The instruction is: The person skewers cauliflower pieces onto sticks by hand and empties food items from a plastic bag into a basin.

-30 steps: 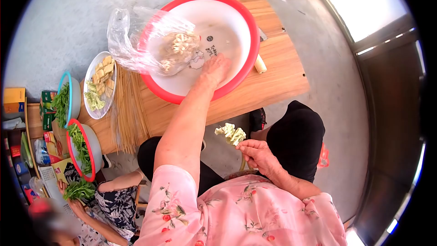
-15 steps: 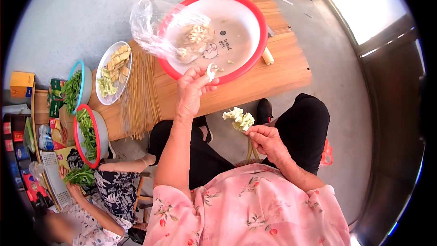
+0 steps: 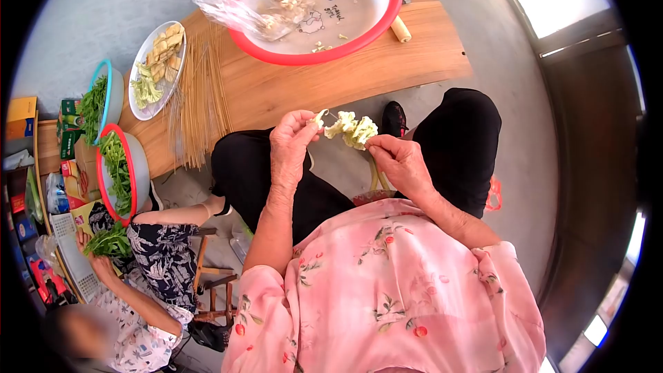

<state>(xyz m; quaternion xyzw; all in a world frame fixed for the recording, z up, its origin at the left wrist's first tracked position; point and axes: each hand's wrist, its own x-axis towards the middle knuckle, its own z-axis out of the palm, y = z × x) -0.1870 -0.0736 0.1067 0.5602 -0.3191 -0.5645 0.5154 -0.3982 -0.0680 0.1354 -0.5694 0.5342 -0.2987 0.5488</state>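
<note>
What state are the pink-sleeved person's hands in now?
Left hand: closed, pinching a pale vegetable piece.
Right hand: closed, holding a pale vegetable cluster.

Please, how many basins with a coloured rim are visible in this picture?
3: a large red-rimmed basin on the table, a blue-rimmed basin with greens at the picture's left, and a smaller red-rimmed basin with greens next to it. More may be hidden.

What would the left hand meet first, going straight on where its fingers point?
Probably the pale clump held by the right hand, just beyond the left hand; depth is unclear.
</note>
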